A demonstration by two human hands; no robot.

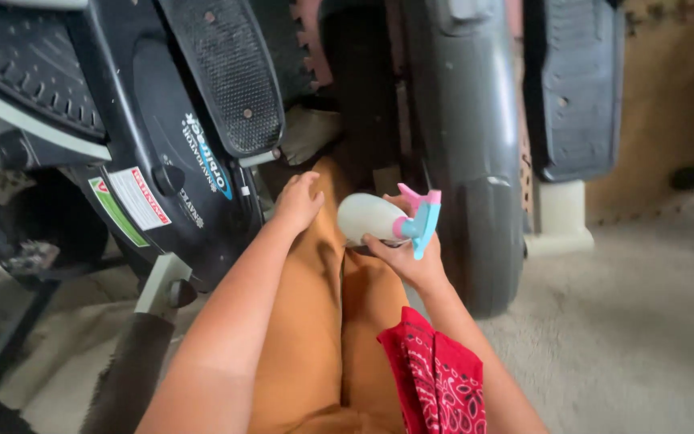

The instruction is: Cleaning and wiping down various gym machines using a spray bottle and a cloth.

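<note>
R hand (408,255): wrapped round small white plastic spray bottle w/ pink-blue trigger head (379,219), held sideways above orange trouser legs (324,321).
L hand (297,201): fingers loosely curled, holding nothing, resting on knee.
Front: black-grey exercise machine (202,137), close.
Lap: red patterned bandana cloth (437,378).
Floor: beige carpet (636,321).

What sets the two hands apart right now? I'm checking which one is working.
The right hand grips a white spray bottle with a pink and blue trigger head; the left hand holds nothing. The right hand is curled round the bottle, while the left rests loosely on the tan trouser leg. Both are bare and reach toward the dark exercise machine.
</note>
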